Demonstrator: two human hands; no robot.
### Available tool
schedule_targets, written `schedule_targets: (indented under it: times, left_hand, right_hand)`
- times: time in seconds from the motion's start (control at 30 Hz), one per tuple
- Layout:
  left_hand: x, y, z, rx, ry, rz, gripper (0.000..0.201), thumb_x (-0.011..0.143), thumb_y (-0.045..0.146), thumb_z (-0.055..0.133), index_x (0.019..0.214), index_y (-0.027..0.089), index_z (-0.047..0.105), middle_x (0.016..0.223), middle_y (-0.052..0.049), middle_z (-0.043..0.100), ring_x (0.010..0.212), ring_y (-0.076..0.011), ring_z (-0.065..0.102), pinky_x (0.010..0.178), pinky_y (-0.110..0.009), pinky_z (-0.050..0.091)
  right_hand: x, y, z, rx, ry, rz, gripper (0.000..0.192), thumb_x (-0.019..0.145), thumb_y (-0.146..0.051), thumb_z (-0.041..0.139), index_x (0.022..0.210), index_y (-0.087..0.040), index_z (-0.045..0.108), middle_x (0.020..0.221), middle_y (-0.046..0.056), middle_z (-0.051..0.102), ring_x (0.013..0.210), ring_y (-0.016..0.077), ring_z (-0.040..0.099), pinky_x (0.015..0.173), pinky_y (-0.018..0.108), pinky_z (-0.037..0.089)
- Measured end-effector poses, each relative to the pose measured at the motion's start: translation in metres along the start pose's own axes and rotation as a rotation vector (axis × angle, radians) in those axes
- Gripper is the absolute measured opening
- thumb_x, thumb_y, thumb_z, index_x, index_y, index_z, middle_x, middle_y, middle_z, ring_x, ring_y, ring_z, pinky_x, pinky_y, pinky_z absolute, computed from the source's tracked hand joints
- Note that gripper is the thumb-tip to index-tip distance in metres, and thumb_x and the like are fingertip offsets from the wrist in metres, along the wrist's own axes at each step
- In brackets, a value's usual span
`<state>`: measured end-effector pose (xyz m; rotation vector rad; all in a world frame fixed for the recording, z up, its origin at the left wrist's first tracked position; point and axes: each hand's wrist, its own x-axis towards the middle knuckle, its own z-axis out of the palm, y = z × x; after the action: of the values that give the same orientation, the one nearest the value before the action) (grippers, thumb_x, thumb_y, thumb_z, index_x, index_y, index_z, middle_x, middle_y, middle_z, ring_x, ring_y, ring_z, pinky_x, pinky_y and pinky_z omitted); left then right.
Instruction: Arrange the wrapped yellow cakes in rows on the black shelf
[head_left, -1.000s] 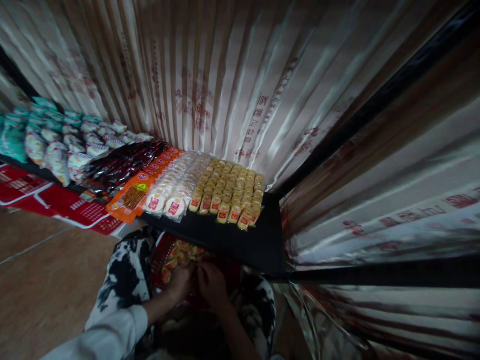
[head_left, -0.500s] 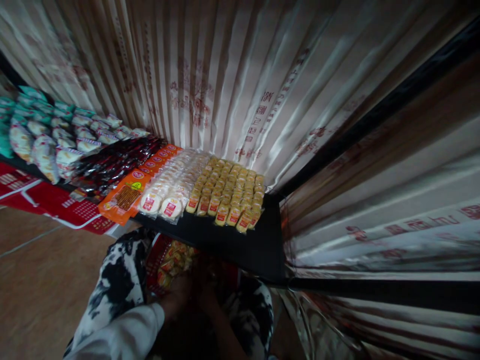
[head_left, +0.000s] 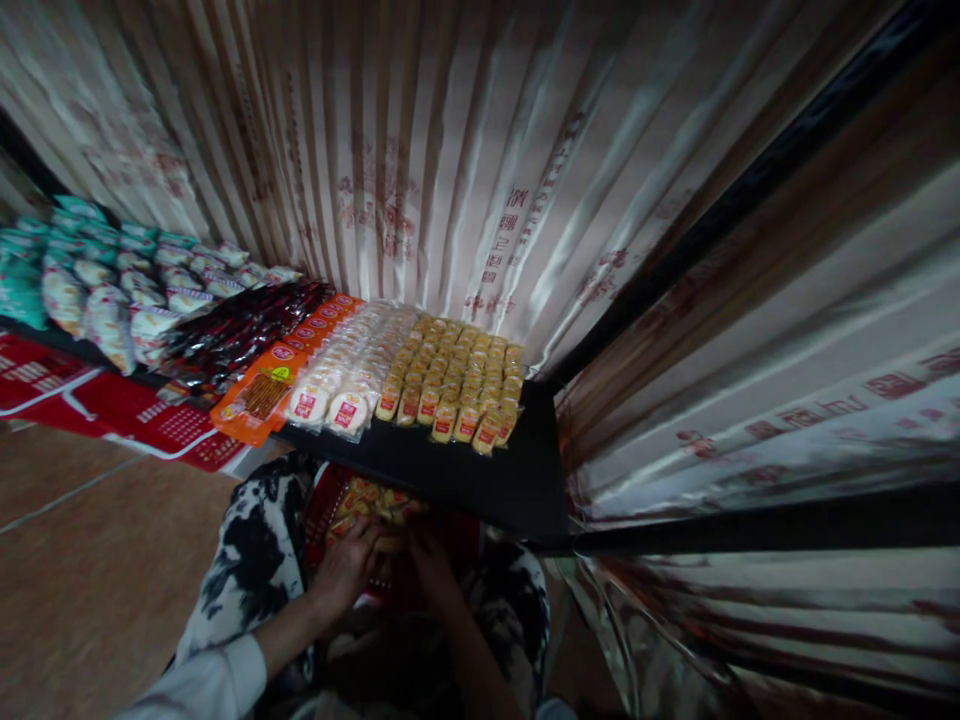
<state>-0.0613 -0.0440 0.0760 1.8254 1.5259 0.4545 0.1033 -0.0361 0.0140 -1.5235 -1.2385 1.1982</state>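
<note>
Well left of the hands and beyond them, teal and white packets (head_left: 90, 290) lie in rows on the bench (head_left: 480, 480), then dark red packets (head_left: 240, 330), orange packets (head_left: 277, 380), round white cakes (head_left: 345, 370) and small yellow cakes (head_left: 457, 385) straight ahead of both hands. The left hand (head_left: 346, 568), its white sleeve (head_left: 202, 685) at the lower left, rests on a red bag of yellow snacks (head_left: 360, 505) held low between black-and-white patterned knees (head_left: 247, 550); whether its grip is clenched cannot be told. Just right of it, the right hand (head_left: 433, 560) touches the same bag, its grip too dark to tell. Striped curtain (head_left: 750, 350) hangs to the right.
</note>
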Motion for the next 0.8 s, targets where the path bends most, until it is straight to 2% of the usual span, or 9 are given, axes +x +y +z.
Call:
schedule_targets:
  times: [0.13,0.23,0.33,0.43,0.57,0.63,0.7,0.8]
  left_hand:
    - [-0.007,0.007,-0.011,-0.161,0.099,0.036,0.041,0.073,0.009,0.042,0.106,0.024,0.061,0.121,-0.006,0.053,0.114,-0.0186,0.049,0.099,-0.034,0.038]
    - [-0.007,0.014,-0.021,-0.324,0.197,0.004,0.034,0.072,0.016,0.047,0.101,0.023,0.063,0.117,-0.008,0.055,0.111,-0.0212,0.050,0.096,-0.035,0.041]
    - [-0.004,0.020,-0.029,-0.516,0.229,-0.080,0.035,0.072,0.027,0.051,0.104,0.020,0.061,0.108,-0.009,0.059,0.096,-0.0208,0.057,0.083,-0.034,0.048]
    - [0.002,0.022,-0.033,-0.714,0.220,-0.190,0.046,0.068,0.033,0.055,0.110,0.014,0.055,0.099,-0.010,0.063,0.077,-0.0170,0.061,0.076,-0.033,0.049]
    - [0.006,0.027,-0.035,-0.874,0.280,-0.232,0.050,0.060,0.038,0.065,0.103,0.013,0.057,0.100,-0.011,0.064,0.084,-0.0177,0.062,0.080,-0.030,0.048]
    - [0.006,0.032,-0.037,-0.915,0.252,-0.292,0.053,0.058,0.043,0.066,0.102,0.014,0.057,0.100,-0.010,0.064,0.086,-0.0189,0.062,0.072,-0.028,0.050]
    - [0.005,0.038,-0.038,-0.949,0.222,-0.371,0.056,0.058,0.047,0.066,0.102,0.014,0.056,0.098,-0.009,0.064,0.082,-0.0183,0.063,0.063,-0.025,0.050]
    - [0.004,0.045,-0.037,-1.009,0.219,-0.430,0.057,0.057,0.047,0.068,0.101,0.014,0.055,0.091,-0.007,0.065,0.075,-0.0156,0.064,0.059,-0.022,0.048]
  right_hand:
    - [-0.006,-0.025,0.001,0.315,-0.063,0.189,0.035,0.069,-0.045,0.061,0.092,-0.019,0.066,0.094,0.007,0.069,0.088,0.0229,0.064,0.080,0.038,0.049]
    - [-0.008,-0.038,-0.002,0.413,-0.016,0.248,0.032,0.063,-0.043,0.066,0.085,-0.019,0.066,0.089,0.006,0.069,0.084,0.0233,0.065,0.075,0.037,0.051]
    - [-0.008,-0.047,-0.006,0.380,0.056,0.221,0.033,0.059,-0.042,0.069,0.083,-0.019,0.066,0.087,0.005,0.069,0.083,0.0231,0.065,0.072,0.035,0.052]
    - [-0.010,-0.059,-0.010,0.389,0.040,0.190,0.039,0.060,-0.039,0.069,0.093,-0.018,0.063,0.091,0.005,0.069,0.086,0.0228,0.064,0.074,0.035,0.051]
    - [-0.016,-0.081,-0.011,0.427,-0.002,0.160,0.050,0.067,-0.040,0.063,0.112,-0.019,0.055,0.099,0.007,0.067,0.090,0.0227,0.064,0.076,0.035,0.051]
    - [-0.018,-0.089,-0.011,0.449,0.002,0.152,0.054,0.068,-0.038,0.061,0.117,-0.019,0.050,0.099,0.007,0.067,0.089,0.0227,0.064,0.076,0.035,0.052]
    - [-0.018,-0.093,-0.010,0.460,0.022,0.135,0.054,0.068,-0.035,0.062,0.118,-0.019,0.050,0.100,0.008,0.067,0.089,0.0228,0.064,0.076,0.035,0.052]
    - [-0.017,-0.091,-0.010,0.420,0.056,0.089,0.046,0.068,-0.034,0.063,0.111,-0.019,0.056,0.106,0.009,0.066,0.095,0.0233,0.062,0.080,0.035,0.050]
